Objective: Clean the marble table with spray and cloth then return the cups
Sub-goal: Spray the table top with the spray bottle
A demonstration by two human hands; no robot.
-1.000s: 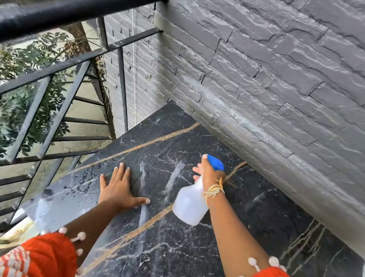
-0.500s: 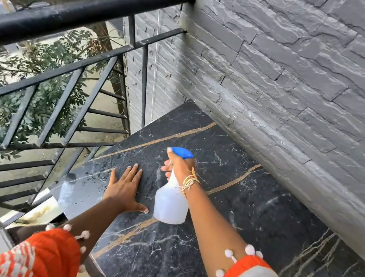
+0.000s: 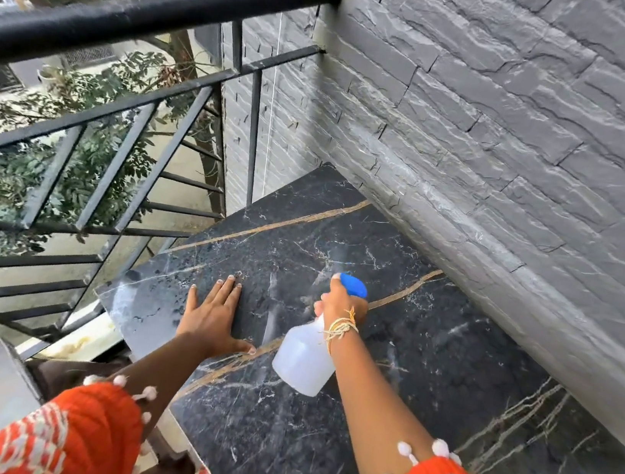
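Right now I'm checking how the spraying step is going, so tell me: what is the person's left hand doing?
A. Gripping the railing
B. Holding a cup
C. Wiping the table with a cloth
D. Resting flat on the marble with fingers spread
D: the left hand lies palm down on the marble table with straight fingers and holds nothing, while the right hand grips the spray bottle.

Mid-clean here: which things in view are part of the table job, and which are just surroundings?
Job:
spray bottle, gripped by right hand
marble table, left hand flat on it

Surroundings:
black railing
grey stone wall

No cloth or cups in view.
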